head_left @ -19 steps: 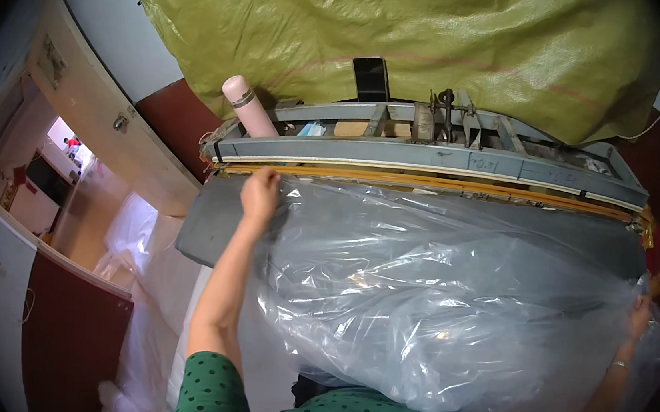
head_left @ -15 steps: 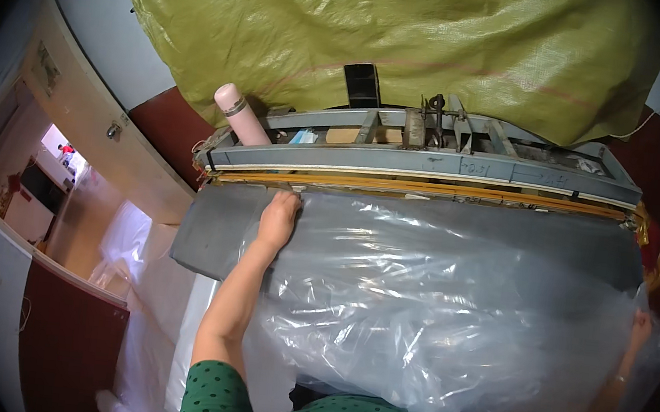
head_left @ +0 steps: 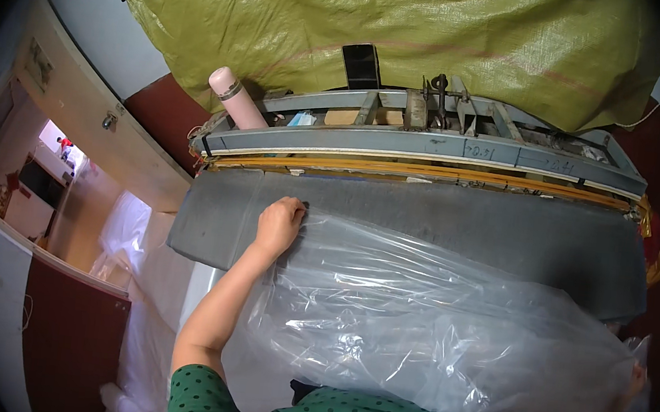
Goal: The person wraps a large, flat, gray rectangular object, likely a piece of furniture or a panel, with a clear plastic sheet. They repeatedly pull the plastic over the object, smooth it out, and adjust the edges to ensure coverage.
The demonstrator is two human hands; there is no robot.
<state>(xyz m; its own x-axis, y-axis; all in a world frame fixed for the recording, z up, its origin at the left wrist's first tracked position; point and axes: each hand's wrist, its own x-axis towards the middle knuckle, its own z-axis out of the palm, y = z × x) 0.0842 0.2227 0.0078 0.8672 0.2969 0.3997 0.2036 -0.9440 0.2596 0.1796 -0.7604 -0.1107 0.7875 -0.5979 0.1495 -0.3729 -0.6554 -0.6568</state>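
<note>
You are holding the clear plastic sheet (head_left: pixel 417 296) by its far edge with your left hand (head_left: pixel 278 227), the fingers closing in a narrow pinch at its corner. The sheet is stretching rightward from that hand and sagging toward your body, partly covering the grey counter (head_left: pixel 441 218). Your right hand (head_left: pixel 636 381) is showing only dimly through the film at the sheet's other end, so how its fingers are closing you cannot tell. Your hands are probably standing so far apart because the film is thin and slack: folds are running straight out from your left pinch, suggesting a pull there, while the middle is wrinkling.

Beyond your left hand, yellow rods (head_left: pixel 430 174) are lying along the counter's far side, and behind them a metal frame (head_left: pixel 352 150) is forming a barrier across the back. A pink bottle (head_left: pixel 238 100) is leaning at the frame, ahead and left of that hand; a black phone (head_left: pixel 361 66) is propping up farther ahead and to the right, against a yellow-green tarp (head_left: pixel 414 22). Well left of your left hand, a door (head_left: pixel 84 92) is standing open, and more plastic (head_left: pixel 143 339) is hanging in loose folds.
</note>
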